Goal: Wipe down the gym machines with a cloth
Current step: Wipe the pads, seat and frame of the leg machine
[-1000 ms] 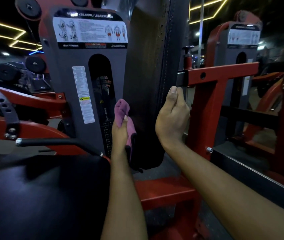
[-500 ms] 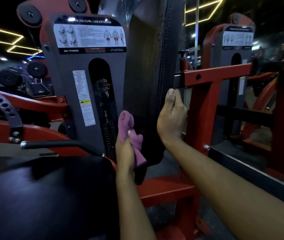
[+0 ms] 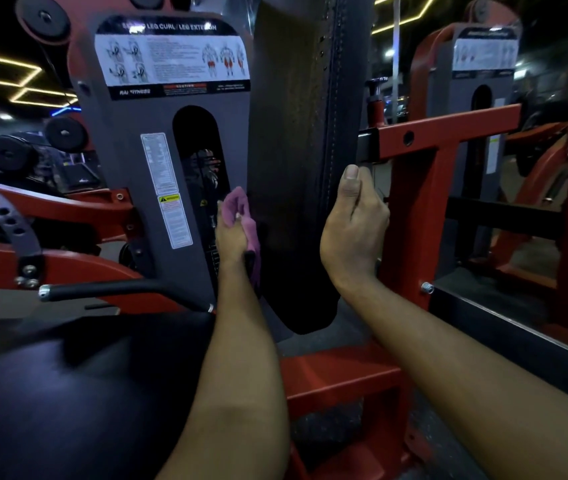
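Since the frame half a second ago, the left hand (image 3: 232, 237) has climbed a little up the left edge of the tall black upright vinyl pad (image 3: 293, 161), taking the pink bunched cloth (image 3: 235, 206) with it. The right hand (image 3: 351, 230) has kept its place on the pad's right edge.

From my remote seat I see the left hand's fingers curled round the cloth, pressing it against the pad's side. One end of the cloth pokes out above the fingers and the rest trails down beside the wrist. The right hand grips the opposite edge: its thumb lies straight up along the stitched seam, and its fingers curl round the back of that edge.

Just left of the pad stands the grey weight-stack cover (image 3: 130, 116). It carries a white exercise instruction placard (image 3: 171, 60) near its top and has a dark slot down its middle. A red steel crossbar (image 3: 448, 133) runs out from behind the pad to the right. Low on the left, a black padded handle bar (image 3: 109, 289) juts out above the black seat cushion (image 3: 68, 393). A second red-and-grey machine (image 3: 483, 81) stands well apart on the right, blurred.
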